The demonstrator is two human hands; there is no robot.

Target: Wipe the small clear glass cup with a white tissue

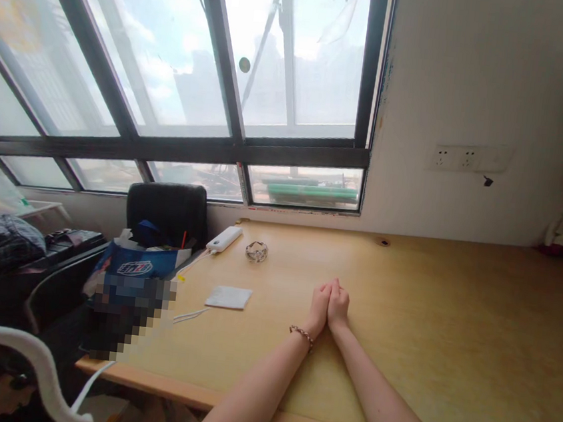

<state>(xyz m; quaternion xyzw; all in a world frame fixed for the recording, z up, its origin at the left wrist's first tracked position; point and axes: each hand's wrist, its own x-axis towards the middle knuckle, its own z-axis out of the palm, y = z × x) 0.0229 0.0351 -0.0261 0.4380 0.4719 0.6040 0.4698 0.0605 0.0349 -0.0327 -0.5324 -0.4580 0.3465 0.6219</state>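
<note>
My left hand and my right hand rest on the wooden desk in front of me, pressed side by side with fingers closed together and pointing away. Nothing shows between them. A beaded bracelet circles my left wrist. The nearest things are a folded white paper to the left, a small shiny ring-shaped object and a white power bank further back.
A black chair with a blue and white bag stands at the desk's left end. A white cable lies near the paper. A large window and a wall socket are behind the desk.
</note>
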